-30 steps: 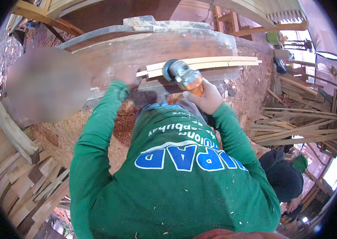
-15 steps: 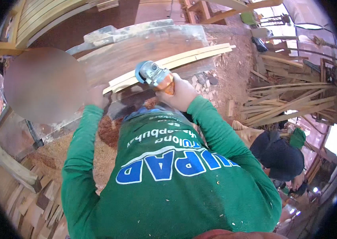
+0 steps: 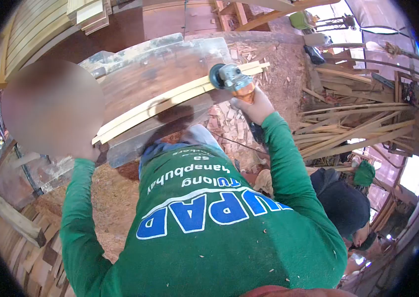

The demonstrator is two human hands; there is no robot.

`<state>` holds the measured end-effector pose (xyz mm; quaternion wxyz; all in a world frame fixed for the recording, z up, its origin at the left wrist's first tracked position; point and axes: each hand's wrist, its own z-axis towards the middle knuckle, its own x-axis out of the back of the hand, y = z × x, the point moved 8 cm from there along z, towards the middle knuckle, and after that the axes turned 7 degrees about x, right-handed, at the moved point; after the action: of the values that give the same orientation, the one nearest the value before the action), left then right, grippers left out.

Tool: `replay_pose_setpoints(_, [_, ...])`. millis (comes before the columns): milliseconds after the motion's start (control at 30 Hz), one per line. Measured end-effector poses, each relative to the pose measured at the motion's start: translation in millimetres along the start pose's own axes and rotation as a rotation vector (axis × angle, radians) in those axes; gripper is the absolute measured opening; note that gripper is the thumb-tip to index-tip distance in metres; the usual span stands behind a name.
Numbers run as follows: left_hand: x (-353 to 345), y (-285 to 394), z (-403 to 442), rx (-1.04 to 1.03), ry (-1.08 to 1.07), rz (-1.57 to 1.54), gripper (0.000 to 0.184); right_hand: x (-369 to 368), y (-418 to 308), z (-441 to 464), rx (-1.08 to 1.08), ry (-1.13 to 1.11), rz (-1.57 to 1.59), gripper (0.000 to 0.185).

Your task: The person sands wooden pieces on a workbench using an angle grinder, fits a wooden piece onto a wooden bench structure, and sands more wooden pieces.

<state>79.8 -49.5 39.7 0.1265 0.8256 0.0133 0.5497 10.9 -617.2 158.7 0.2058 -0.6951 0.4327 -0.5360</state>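
My right hand (image 3: 259, 106) is wrapped round the orange body of an angle grinder (image 3: 236, 79). The grinder's dark round disc lies against or just above the far part of a pair of pale wooden strips (image 3: 170, 100); exact contact I cannot make out. At the near left end of these strips is my left hand (image 3: 89, 151), closed on them, its fingers partly covered by a blurred round patch. Beneath the strips lies a worn wooden workbench (image 3: 135, 84), with a curved shadow falling across the wood.
Wood offcuts (image 3: 224, 121) and shavings litter the floor beyond the bench. Long thin strips (image 3: 358, 123) are piled at right, near a crouching person in dark clothing (image 3: 340, 200). More timber pieces (image 3: 26, 252) lie at lower left. Slatted woodwork (image 3: 36, 34) stands at upper left.
The grinder and my right hand have moved right along the strips towards their far end. My left hand and the strips have shifted left and nearer to me.
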Motion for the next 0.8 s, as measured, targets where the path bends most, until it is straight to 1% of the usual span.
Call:
replay_pose_setpoints(33, [-3,-4,0,0.003,0.0,0.006,0.033,17,21,0,-0.06,0.002,0.025,0.064])
replay_pose_setpoints(67, [-3,-5,0,0.007,0.0,0.011,0.034,33,17,0,-0.119,0.003,0.05,0.062])
replay_pose_setpoints(133, [-6,-6,-1,0.025,-0.014,0.068,0.035,64,28,1,-0.134,0.001,0.089,0.056])
replay_pose_setpoints(200, [-9,-10,-2,0.055,-0.035,0.165,0.036,95,48,9,-0.035,-0.005,0.114,0.049])
replay_pose_setpoints(267, [-10,-12,-4,-0.019,0.067,0.188,0.036,108,71,10,-0.114,-0.035,0.076,0.037])
replay_pose_setpoints(300, [-7,-10,-5,-0.054,0.115,0.202,0.036,104,69,10,-0.155,-0.053,0.058,0.031])
replay_pose_setpoints(333, [-10,-14,-6,-0.028,0.091,0.185,0.035,94,60,10,-0.11,-0.041,0.1,0.032])
replay_pose_setpoints(433, [-6,-10,-4,0.04,0.031,0.185,0.036,51,35,10,-0.167,-0.15,-0.064,0.038])
replay_pose_setpoints(467, [-8,-12,-3,0.056,0.012,0.212,0.037,34,26,8,-0.17,-0.158,-0.046,0.04])
replay_pose_setpoints(533, [-10,-14,-2,0.031,0.02,0.063,0.042,-5,-17,-2,-0.073,-0.202,-0.085,0.039])
replay_pose_setpoints(567, [-3,-8,-4,0.024,0.024,0.04,0.041,-24,-34,-5,-0.023,-0.223,-0.106,0.039])
replay_pose_setpoints(600, [7,1,-6,0.018,0.03,0.016,0.041,-46,-30,-6,0.022,-0.234,-0.102,0.043])
replay_pose_setpoints(667, [12,4,-7,0.021,-0.015,-0.069,0.037,-87,-59,-13,0.079,-0.273,-0.058,0.048])
replay_pose_setpoints(700, [17,6,-9,0.031,-0.04,-0.079,0.038,-106,-77,-17,0.105,-0.288,-0.04,0.051])
replay_pose_setpoints(733, [24,12,-11,0.038,-0.065,-0.089,0.04,-118,-95,-23,0.08,-0.334,-0.056,0.056])
replay_pose_setpoints(800, [22,13,-11,0.031,-0.093,-0.1,0.04,-148,-120,-28,0.125,-0.324,-0.137,0.055])
